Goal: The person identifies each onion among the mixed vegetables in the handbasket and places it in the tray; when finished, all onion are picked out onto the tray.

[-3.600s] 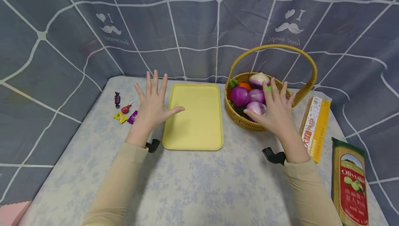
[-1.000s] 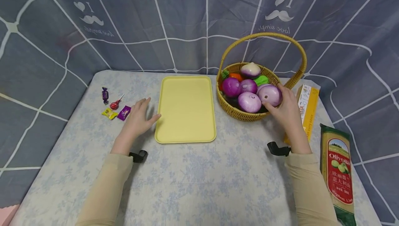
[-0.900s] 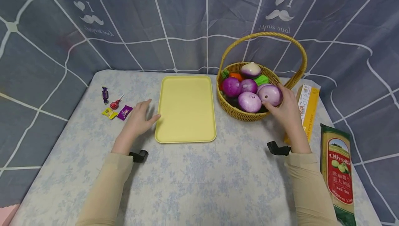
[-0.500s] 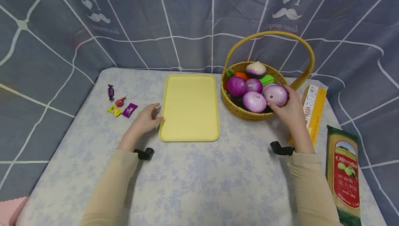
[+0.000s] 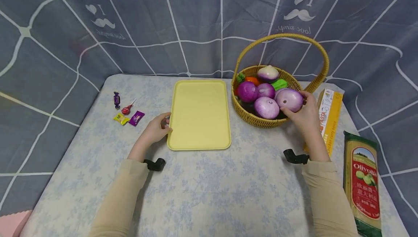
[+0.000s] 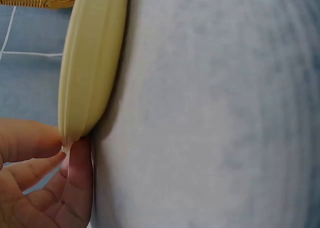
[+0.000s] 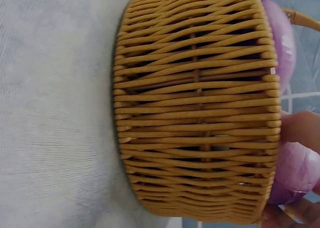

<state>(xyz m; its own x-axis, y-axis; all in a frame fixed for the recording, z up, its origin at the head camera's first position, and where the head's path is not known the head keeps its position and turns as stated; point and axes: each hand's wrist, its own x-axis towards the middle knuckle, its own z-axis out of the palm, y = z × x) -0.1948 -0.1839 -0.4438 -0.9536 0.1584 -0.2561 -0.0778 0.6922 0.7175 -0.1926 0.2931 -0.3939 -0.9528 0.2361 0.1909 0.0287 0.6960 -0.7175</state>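
Head view: the right hand [image 5: 302,115] grips a purple onion [image 5: 289,99] at the basket's [image 5: 261,121] 3 o'clock rim, thumb below and fingers curled around its far side. That onion sits raised above the rim, touching a second onion [image 5: 266,107] just at its 8 o'clock. Deeper in the basket lie a darker purple onion [image 5: 247,91], another pale one [image 5: 266,89], a green vegetable [image 5: 279,84], something orange [image 5: 253,80] and a white-purple onion [image 5: 268,73] at 12 o'clock. The basket's handle [image 5: 281,37] arches upright over them.

Right wrist view shows the basket's woven wall [image 7: 195,108] from the side, with the held onion [image 7: 295,170] bulging over the rim between a finger [image 7: 300,130] above and fingertips below.

The left hand [image 5: 157,130] rests at the 9 o'clock edge of the yellow tray [image 5: 200,113], near its closer corner, fingers curled against the rim. Left wrist view confirms it: the tray's edge [image 6: 92,63] is pinched between thumb [image 6: 27,140] and a finger [image 6: 77,180], the tray lying on the pale cloth [image 6: 215,113].

The tray sits at the basket's 9 o'clock, just beside it, not touching. Four wrapped sweets [image 5: 125,108] lie well apart at the tray's 9 o'clock. A pasta box [image 5: 328,119] lies at the basket's 3 o'clock, behind the right hand, and a spaghetti packet [image 5: 364,186] at the box's 5 o'clock. Both lie flat on the table [image 5: 212,193].
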